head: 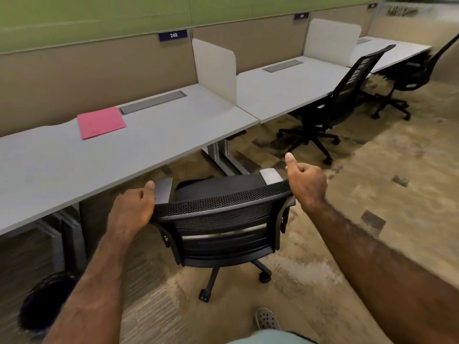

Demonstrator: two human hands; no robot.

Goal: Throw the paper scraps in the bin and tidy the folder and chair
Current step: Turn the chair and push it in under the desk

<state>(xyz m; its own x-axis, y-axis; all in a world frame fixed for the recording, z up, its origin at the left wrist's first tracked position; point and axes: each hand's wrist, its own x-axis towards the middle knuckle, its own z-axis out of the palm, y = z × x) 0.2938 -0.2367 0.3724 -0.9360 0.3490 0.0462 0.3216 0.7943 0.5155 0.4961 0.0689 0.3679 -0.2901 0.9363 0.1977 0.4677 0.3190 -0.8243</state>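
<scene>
Behind the desk (173,135) we grip the chair (218,214) top rail, left hand (131,209) and right hand (306,184) both closed on its ends; the desk lies straight ahead; the folder (100,122) rests on it.

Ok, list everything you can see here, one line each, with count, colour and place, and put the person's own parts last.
near chair: 1, black mesh, in front of the near desk, not yet pushed under
other chairs: 2, black, at the desks further right
desks: 3, pale grey, in a row along the partition
folder: 1, pink, flat on the near desk by the cable tray
dividers: 2, white, upright between desks
number plates: 3, dark blue, on the partition
bin: 1, black, on the floor under the near desk, lower left
shoe: 1, grey, bottom centre
left hand: gripping the chair back's left top corner
right hand: on the chair back's right top corner, thumb up
</scene>
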